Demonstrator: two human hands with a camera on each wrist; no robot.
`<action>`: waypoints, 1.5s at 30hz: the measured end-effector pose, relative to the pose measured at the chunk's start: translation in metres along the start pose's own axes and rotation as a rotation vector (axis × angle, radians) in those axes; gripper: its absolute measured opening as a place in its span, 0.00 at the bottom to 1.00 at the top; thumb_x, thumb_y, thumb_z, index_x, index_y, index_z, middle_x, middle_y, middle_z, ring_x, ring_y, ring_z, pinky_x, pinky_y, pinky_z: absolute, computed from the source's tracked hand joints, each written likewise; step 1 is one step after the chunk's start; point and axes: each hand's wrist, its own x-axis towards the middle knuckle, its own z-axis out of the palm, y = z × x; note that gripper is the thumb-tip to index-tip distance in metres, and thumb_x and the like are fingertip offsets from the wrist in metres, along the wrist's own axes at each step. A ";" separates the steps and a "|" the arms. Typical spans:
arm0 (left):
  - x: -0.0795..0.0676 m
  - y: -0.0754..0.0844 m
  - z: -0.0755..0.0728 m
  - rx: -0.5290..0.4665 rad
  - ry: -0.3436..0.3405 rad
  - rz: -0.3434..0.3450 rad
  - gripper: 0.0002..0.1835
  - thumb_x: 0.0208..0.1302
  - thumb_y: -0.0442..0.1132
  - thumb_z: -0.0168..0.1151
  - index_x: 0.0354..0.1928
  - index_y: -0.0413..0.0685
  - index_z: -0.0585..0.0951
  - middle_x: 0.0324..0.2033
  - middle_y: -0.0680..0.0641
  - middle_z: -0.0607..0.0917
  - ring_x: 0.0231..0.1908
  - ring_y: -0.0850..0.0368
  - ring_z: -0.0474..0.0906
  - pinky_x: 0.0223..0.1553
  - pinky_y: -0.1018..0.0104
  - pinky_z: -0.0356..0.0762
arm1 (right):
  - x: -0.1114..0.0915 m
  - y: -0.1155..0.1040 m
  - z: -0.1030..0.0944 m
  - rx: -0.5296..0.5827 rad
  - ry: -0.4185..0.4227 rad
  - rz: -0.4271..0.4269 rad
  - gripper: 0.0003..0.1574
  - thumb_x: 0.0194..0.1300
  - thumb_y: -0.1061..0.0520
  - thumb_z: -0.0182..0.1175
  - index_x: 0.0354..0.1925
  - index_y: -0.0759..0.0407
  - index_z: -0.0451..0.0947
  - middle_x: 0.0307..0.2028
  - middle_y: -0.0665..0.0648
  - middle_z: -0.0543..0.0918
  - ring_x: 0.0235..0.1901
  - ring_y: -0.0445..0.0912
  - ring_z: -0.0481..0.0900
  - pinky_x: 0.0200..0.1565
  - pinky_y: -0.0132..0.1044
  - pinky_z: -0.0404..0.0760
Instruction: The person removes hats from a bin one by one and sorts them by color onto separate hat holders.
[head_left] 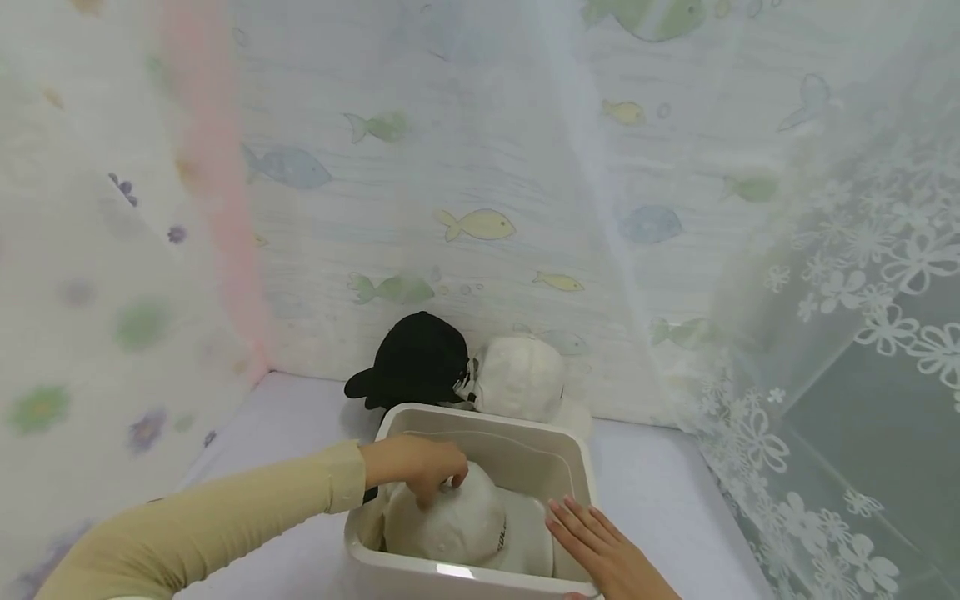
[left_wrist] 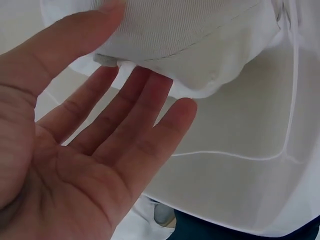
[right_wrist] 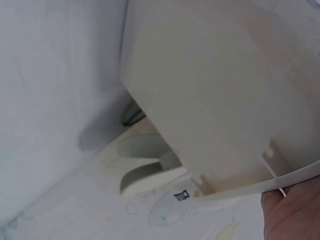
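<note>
A white cap (head_left: 450, 525) with dark lettering lies in a pale plastic bin (head_left: 480, 571), its brim toward the right side. My left hand (head_left: 427, 467) reaches into the bin and pinches this cap. In the left wrist view, the thumb of the left hand (left_wrist: 90, 130) overlaps the cap's ribbed fabric (left_wrist: 170, 30), with the fingers at its lower edge. At the bin's right front corner, my right hand (head_left: 600, 546) rests over the rim with straight fingers. The right wrist view catches part of the right hand (right_wrist: 295, 210) at the rim, beside the bin's outer wall (right_wrist: 210, 100).
Behind the bin, a black cap (head_left: 420, 358) and another white cap (head_left: 521, 377) stand side by side. They sit on a pale sheet (head_left: 645, 467) against a fish-print curtain (head_left: 480, 167). Lacy white netting (head_left: 825, 533) hangs on the right.
</note>
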 end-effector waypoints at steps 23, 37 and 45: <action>0.003 -0.001 0.001 0.083 0.094 0.158 0.12 0.55 0.26 0.74 0.37 0.51 0.90 0.27 0.56 0.83 0.27 0.67 0.70 0.29 0.77 0.72 | 0.004 0.012 0.000 0.047 -0.001 -0.010 0.48 0.80 0.31 0.30 0.74 0.66 0.63 0.77 0.60 0.60 0.80 0.47 0.44 0.78 0.33 0.34; -0.001 -0.007 0.000 -0.015 0.157 0.198 0.09 0.56 0.28 0.76 0.34 0.50 0.89 0.25 0.57 0.83 0.26 0.70 0.74 0.31 0.78 0.75 | 0.004 0.012 0.007 0.009 0.048 -0.045 0.52 0.79 0.29 0.23 0.74 0.66 0.63 0.78 0.60 0.60 0.80 0.47 0.45 0.78 0.34 0.37; -0.003 -0.012 0.005 -0.045 0.141 0.232 0.09 0.57 0.31 0.75 0.39 0.50 0.89 0.23 0.58 0.82 0.26 0.72 0.73 0.32 0.80 0.74 | 0.000 0.011 0.015 -0.022 0.079 -0.065 0.51 0.79 0.29 0.23 0.76 0.64 0.60 0.79 0.57 0.56 0.81 0.46 0.43 0.78 0.33 0.37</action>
